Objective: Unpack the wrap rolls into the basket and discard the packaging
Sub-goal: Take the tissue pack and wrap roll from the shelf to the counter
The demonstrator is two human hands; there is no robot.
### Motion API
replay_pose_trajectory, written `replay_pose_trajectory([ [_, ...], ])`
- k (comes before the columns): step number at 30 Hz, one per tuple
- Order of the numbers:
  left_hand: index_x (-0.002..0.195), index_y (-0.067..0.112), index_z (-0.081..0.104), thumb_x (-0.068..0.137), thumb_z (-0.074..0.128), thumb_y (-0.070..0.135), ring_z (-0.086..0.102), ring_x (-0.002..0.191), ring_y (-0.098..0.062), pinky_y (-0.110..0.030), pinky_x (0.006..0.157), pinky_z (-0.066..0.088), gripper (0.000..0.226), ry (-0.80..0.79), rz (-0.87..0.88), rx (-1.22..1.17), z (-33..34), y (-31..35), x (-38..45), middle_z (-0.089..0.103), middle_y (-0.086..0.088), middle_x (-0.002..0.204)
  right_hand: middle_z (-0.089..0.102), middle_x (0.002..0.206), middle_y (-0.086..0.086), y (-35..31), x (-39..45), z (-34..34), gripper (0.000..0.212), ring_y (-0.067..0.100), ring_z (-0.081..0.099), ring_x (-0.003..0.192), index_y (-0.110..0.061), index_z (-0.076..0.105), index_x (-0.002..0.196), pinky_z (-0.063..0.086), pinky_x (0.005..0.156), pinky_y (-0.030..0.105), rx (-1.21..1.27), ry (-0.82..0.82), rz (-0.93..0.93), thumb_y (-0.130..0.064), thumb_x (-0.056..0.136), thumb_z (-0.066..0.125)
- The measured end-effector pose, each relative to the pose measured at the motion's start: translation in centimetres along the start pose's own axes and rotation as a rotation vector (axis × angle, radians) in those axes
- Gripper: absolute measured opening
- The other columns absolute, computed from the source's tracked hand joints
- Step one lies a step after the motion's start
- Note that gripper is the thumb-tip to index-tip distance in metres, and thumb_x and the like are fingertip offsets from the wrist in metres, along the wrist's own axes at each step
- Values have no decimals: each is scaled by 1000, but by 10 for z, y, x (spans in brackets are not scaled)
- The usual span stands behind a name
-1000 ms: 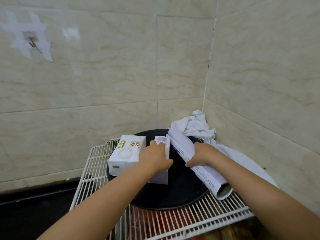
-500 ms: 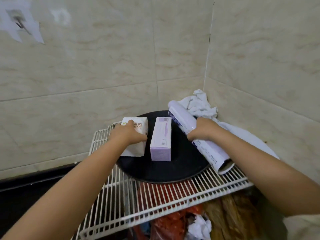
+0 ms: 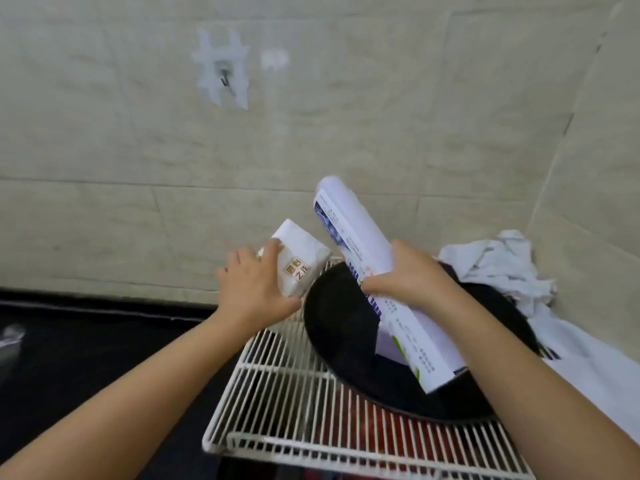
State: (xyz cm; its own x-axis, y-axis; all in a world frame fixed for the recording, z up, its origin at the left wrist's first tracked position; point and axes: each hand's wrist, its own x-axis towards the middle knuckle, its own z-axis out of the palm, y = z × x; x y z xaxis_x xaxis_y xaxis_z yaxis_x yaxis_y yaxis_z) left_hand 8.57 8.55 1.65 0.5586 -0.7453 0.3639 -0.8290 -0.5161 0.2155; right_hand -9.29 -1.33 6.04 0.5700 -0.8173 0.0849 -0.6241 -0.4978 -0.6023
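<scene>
My left hand [image 3: 254, 289] grips a small white box [image 3: 300, 258] with orange print, lifted and tilted above the left edge of the white wire rack [image 3: 277, 403]. My right hand [image 3: 408, 278] holds a long white wrap roll [image 3: 349, 220] with purple print, raised at a slant so its far end points up toward the wall. Its near end hangs over the round black tray [image 3: 339, 327] that rests on the rack. A purple box [image 3: 391, 342] lies on the tray, mostly hidden behind the roll and my right forearm.
Tiled walls meet in a corner at the right. A crumpled white cloth [image 3: 498, 265] lies behind the tray against the corner. A hook with white tape [image 3: 223, 76] is stuck on the back wall. Red items [image 3: 374, 431] show beneath the rack. Dark countertop [image 3: 104, 341] lies to the left.
Both hands have lifted their items off the tray: the white box rose and tilted in my left hand, the long roll swung upward in my right. The view turned left.
</scene>
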Motion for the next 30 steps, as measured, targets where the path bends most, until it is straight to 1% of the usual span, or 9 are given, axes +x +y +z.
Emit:
replay_pose_trajectory([
  [4, 138, 18, 29, 67, 70, 48, 40, 114, -35, -42, 90, 39, 88, 78, -140, 3, -29, -68, -31, 46, -18, 122, 55, 86, 4, -55, -10, 48, 41, 25, 54, 76, -13, 48, 95, 35, 49, 25, 13, -80, -106, -29, 64, 71],
  [6, 137, 19, 29, 67, 70, 46, 40, 112, -34, -41, 89, 38, 86, 84, -143, 88, -37, -96, -48, 45, -17, 120, 56, 87, 5, -77, -15, 71, 45, 25, 55, 76, -11, 51, 100, 36, 50, 25, 19, -112, -135, -29, 64, 71],
  [9, 136, 21, 30, 64, 68, 45, 39, 108, -31, -39, 87, 37, 85, 82, -168, 220, -52, -164, -83, 43, -14, 117, 58, 92, 8, -126, -29, 126, 49, 27, 55, 77, -10, 54, 104, 34, 50, 27, -22, -144, -204, -30, 62, 70],
  [13, 134, 22, 30, 63, 67, 46, 39, 106, -30, -38, 84, 38, 84, 62, -239, 281, -71, -259, -131, 42, -12, 117, 54, 100, 11, -192, -57, 214, 58, 27, 49, 79, -10, 48, 113, 33, 54, 26, -116, -140, -217, -34, 64, 69],
  [16, 134, 23, 30, 64, 66, 47, 38, 107, -30, -39, 85, 37, 83, 0, -278, 260, -80, -327, -167, 42, -12, 117, 55, 113, 15, -237, -80, 282, 61, 31, 53, 93, -8, 46, 116, 35, 64, 29, -189, -102, -245, -35, 66, 69],
  [18, 135, 23, 29, 65, 66, 48, 38, 108, -30, -39, 86, 37, 83, -40, -318, 238, -82, -367, -190, 42, -12, 117, 53, 116, 17, -260, -94, 324, 60, 34, 51, 103, -6, 45, 114, 35, 71, 32, -228, -88, -264, -36, 67, 69],
  [20, 135, 22, 29, 65, 67, 49, 39, 109, -31, -41, 87, 38, 84, -66, -367, 206, -83, -400, -209, 42, -12, 118, 52, 114, 17, -276, -106, 361, 60, 33, 49, 103, -7, 44, 113, 35, 73, 33, -277, -84, -277, -37, 68, 69],
  [24, 134, 22, 31, 65, 68, 50, 39, 111, -31, -42, 89, 39, 83, -125, -449, 132, -72, -454, -230, 43, -12, 118, 51, 115, 16, -291, -117, 422, 60, 30, 47, 104, -7, 43, 114, 43, 77, 35, -328, -132, -231, -34, 68, 69],
  [30, 134, 22, 30, 65, 67, 53, 38, 116, -31, -43, 91, 39, 84, -232, -496, 94, -27, -512, -218, 43, -13, 124, 51, 116, 13, -283, -98, 489, 57, 28, 48, 105, -8, 43, 115, 45, 78, 34, -392, -209, -145, -35, 71, 67],
])
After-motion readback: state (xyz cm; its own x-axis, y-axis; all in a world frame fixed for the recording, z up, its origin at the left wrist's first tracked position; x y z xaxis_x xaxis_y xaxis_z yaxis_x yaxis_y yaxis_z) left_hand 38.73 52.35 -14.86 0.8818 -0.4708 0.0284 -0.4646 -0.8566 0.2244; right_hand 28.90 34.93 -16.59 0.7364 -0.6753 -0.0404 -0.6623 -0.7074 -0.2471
